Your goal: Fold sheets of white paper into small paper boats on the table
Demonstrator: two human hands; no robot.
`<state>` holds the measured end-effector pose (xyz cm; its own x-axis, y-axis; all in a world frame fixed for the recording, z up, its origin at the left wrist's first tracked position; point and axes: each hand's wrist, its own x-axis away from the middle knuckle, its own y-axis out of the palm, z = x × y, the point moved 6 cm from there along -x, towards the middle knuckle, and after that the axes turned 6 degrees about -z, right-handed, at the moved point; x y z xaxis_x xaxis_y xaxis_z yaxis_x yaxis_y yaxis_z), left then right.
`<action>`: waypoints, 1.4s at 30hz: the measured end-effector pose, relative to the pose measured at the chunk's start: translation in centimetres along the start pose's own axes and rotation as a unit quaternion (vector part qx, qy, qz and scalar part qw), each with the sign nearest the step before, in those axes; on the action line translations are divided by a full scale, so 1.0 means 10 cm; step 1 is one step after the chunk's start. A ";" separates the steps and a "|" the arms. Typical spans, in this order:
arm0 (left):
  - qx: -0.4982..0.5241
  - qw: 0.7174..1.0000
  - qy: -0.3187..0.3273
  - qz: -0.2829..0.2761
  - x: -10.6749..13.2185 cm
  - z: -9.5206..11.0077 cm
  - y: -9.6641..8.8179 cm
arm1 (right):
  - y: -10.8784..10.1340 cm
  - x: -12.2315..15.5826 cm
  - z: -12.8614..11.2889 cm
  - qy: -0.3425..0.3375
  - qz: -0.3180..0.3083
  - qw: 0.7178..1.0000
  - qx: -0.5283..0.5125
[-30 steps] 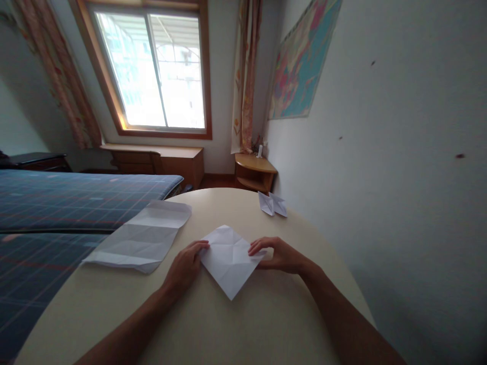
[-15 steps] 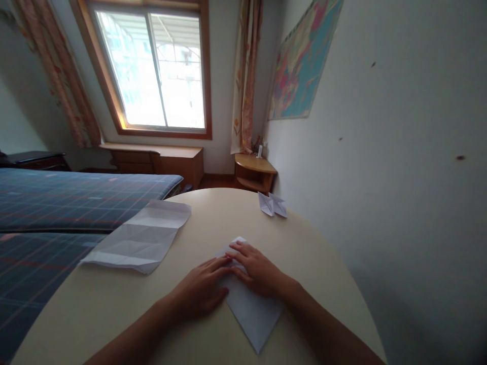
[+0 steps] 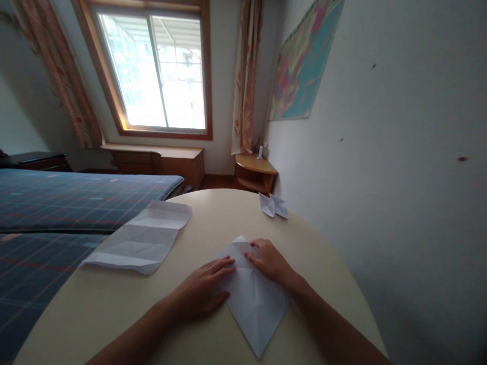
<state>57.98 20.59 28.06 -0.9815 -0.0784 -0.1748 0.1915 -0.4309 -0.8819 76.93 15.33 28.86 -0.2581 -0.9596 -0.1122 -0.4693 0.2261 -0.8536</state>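
Note:
A white sheet of paper point(image 3: 256, 304), folded into a kite-like diamond with creases across it, lies on the round table point(image 3: 304, 334) with one point toward me. My left hand point(image 3: 207, 286) rests flat on its left edge, fingers stretched out over the paper. On its upper right edge lies my right hand point(image 3: 272, 261), fingers extended and a little bent, with nothing gripped in them. Between the two hands the paper's middle and its folded top corner show. Parts of both side edges are hidden under the hands.
Creased white paper point(image 3: 144, 235) lies at the table's left edge. A small folded paper piece point(image 3: 273, 205) with pointed ends stands near the far right rim. A bed with a plaid cover point(image 3: 87, 197) adjoins on the left, a white wall point(image 3: 399, 213) on the right.
My right hand has slid to the right, away from my left hand, uncovering the middle of the folded paper. The left hand has stayed nearly in place.

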 end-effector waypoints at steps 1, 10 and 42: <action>0.003 1.000 0.001 -0.005 0.00 0.01 0.00 | -0.01 0.01 0.00 0.006 -0.002 1.000 -0.018; 0.042 0.997 0.040 -0.048 -0.04 0.18 -0.06 | -0.01 0.03 0.01 -0.026 0.003 1.000 0.005; -0.008 0.999 0.008 -0.032 -0.03 0.08 -0.01 | -0.04 0.05 -0.20 -0.040 -0.022 0.998 -0.032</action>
<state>58.31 19.96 28.50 -0.9916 -0.0356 -0.1243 0.1276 -0.4202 -0.8984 75.29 15.12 30.20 -0.1688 -0.9785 -0.1184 -0.5327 0.1916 -0.8243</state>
